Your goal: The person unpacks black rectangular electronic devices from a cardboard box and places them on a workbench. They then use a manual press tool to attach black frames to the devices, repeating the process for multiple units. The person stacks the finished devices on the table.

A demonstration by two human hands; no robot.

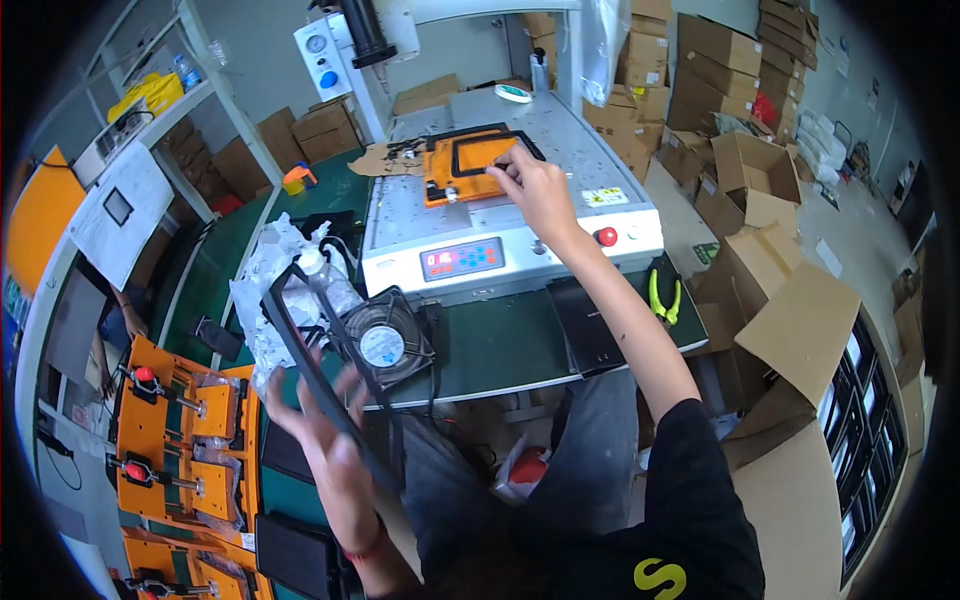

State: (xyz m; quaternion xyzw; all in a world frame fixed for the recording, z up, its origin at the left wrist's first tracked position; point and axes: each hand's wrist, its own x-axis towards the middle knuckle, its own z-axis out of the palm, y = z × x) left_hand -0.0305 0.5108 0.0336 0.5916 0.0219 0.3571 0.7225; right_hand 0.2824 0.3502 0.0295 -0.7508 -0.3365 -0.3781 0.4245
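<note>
My left hand (pixel 335 450) holds a thin black rectangular frame (pixel 312 372) upright and tilted, the fingers blurred behind it and the thumb on the near side. My right hand (pixel 535 190) reaches to the machine bed, thumb and fingers pinched at a second, smaller black frame (pixel 468 158). That one lies on an orange fixture plate (pixel 440 178); the fingertips partly hide its right side. Below the fixture, the machine's front has a control panel (pixel 462 259) with a lit display and a red button (pixel 606 237).
A round fan (pixel 385 335) and crumpled white plastic (pixel 262 290) stand left on the green bench. Orange clamp jigs (pixel 190 430) are at lower left. Yellow-green nippers (pixel 664 297) lie at the bench's right edge. Open cardboard boxes (pixel 765 175) stand at right.
</note>
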